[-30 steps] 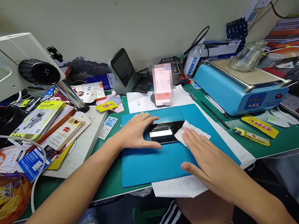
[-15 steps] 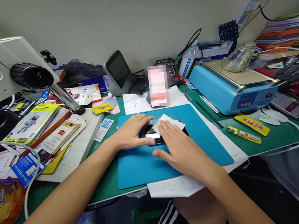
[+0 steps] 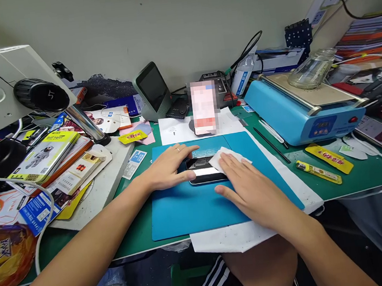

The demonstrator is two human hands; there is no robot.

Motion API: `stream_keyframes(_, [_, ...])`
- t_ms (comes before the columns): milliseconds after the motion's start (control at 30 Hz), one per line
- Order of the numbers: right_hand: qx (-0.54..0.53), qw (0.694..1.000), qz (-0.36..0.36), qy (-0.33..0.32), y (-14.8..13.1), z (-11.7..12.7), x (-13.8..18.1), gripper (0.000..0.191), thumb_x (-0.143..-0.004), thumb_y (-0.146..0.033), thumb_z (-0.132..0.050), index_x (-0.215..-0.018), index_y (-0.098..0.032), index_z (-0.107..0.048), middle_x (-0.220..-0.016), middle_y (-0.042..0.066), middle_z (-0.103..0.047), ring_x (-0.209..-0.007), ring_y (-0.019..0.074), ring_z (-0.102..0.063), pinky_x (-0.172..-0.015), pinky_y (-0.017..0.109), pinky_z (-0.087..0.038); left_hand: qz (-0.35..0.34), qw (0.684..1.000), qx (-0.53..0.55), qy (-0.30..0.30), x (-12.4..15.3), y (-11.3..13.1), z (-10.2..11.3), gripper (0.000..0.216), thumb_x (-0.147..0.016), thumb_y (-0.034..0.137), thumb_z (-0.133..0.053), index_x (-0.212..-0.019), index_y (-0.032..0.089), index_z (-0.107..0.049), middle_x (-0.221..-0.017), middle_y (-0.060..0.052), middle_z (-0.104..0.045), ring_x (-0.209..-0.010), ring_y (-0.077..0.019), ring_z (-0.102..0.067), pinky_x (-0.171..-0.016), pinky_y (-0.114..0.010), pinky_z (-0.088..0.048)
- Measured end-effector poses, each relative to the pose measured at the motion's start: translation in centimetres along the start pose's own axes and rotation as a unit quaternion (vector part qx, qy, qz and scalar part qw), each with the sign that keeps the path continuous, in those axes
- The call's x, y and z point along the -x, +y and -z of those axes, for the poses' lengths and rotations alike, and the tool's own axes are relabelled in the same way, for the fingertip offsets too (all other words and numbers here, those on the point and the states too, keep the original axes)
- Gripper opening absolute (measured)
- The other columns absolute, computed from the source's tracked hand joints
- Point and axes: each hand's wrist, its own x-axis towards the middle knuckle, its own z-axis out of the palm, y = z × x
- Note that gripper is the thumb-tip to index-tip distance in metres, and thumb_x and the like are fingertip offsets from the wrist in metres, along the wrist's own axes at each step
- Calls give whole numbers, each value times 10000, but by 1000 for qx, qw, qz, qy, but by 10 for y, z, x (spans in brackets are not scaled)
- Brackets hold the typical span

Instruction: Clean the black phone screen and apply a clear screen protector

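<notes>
A black smartphone (image 3: 205, 172) lies flat on the blue mat (image 3: 191, 211), its glossy face reflecting white light. My left hand (image 3: 169, 169) grips its left end, with the thumb at the near edge and the fingers round the far side. Under the fingers of my right hand (image 3: 250, 187) is a folded white wipe (image 3: 216, 160), pressed on the right part of the phone. The right fingers lie close together and the thumb sticks out to the side. Hand and wipe hide the phone's right end.
A microscope (image 3: 42, 95) stands at the left beside stacked boxes (image 3: 47, 156). Behind the mat, a second phone (image 3: 204, 107) stands upright, its screen blurred. On the right are a blue heating machine (image 3: 276, 111) with a glass jar (image 3: 313, 70), a black pen-like tool (image 3: 271, 145) and a yellow cutter (image 3: 319, 172).
My right hand has slid the wipe to the right along the phone, uncovering more of its middle. My left hand stays at the left end. The view has shifted slightly.
</notes>
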Motion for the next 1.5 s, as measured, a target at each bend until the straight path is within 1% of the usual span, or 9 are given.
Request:
stream_keyframes(300, [40, 999, -11, 34, 7, -9, 25, 857, -982, -690, -277, -1548, -56, -392, -1598, 207, -376, -1482, 352, -366, -1164, 582, -383, -1, 1000, 8, 2, 0, 0, 1, 955, -881, 868, -186, -1500, 186, -436, -1199, -142, -627, -1098, -318, -550, -970, -465, -424])
stream_keyframes(467, [59, 997, 20, 54, 4, -12, 43, 821, -991, -672, -276, -1513, -64, -455, -1539, 203, -480, -1444, 347, -438, -1174, 604, -360, 0, 1000, 11, 4, -1, 1, 1, 944, -887, 862, -182, -1493, 187, -444, -1197, -140, -628, -1100, -315, -554, -969, -458, -430])
stream_keyframes(667, [43, 999, -22, 6, 4, -2, 17, 884, -976, -712, -239, -1536, -48, -407, -1596, 191, -389, -1498, 340, -339, -1198, 603, -312, 4, 1000, 8, 0, -1, 2, 1, 940, -895, 853, -180, -1483, 173, -452, -1198, -142, -630, -1106, -315, -552, -973, -466, -425])
stream_keyframes(767, [36, 999, -30, 10, 5, 2, 4, 873, -979, -709, -245, -1551, -65, -385, -1614, 178, -363, -1510, 328, -316, -1205, 596, -299, 5, 1000, 8, 2, -1, 1, 0, 934, -896, 852, -192, -1483, 175, -455, -1185, -139, -631, -1099, -314, -552, -965, -464, -428])
stream_keyframes(900, [40, 999, -9, 27, 5, 3, 12, 829, -982, -705, -243, -1518, -111, -459, -1573, 168, -441, -1472, 327, -395, -1186, 600, -332, 6, 1000, 6, 0, -1, 0, 0, 917, -905, 842, -205, -1482, 175, -458, -1177, -136, -629, -1101, -312, -551, -965, -462, -427])
stream_keyframes(1067, [50, 998, 11, 40, 2, 3, 28, 844, -973, -719, -245, -1441, -88, -553, -1482, 194, -555, -1395, 349, -504, -1174, 623, -341, 8, 1000, 5, -2, -1, -1, 0, 860, -926, 814, -238, -1484, 198, -456, -1197, -133, -628, -1114, -311, -551, -971, -454, -428])
stream_keyframes(1200, [24, 999, -16, 23, 6, 4, 13, 835, -975, -707, -268, -1502, -93, -473, -1542, 183, -491, -1430, 343, -460, -1169, 606, -360, 10, 1000, -3, -5, -1, 0, 0, 825, -938, 793, -262, -1481, 205, -459, -1204, -132, -628, -1126, -315, -549, -982, -453, -426])
stream_keyframes(1333, [11, 999, -30, 12, 9, 5, -1, 839, -980, -707, -246, -1538, -103, -411, -1610, 152, -400, -1497, 311, -354, -1205, 574, -312, 12, 1000, -3, -7, -1, 3, 1, 831, -937, 796, -249, -1469, 198, -472, -1201, -134, -627, -1123, -317, -549, -981, -457, -425])
stream_keyframes(1500, [26, 999, -22, 21, 5, 8, 17, 833, -979, -713, -228, -1441, -87, -527, -1513, 184, -533, -1392, 342, -507, -1184, 593, -335, 13, 1000, -6, -6, -1, 4, 2, 810, -946, 782, -264, -1472, 203, -476, -1217, -130, -625, -1125, -312, -548, -978, -452, -432])
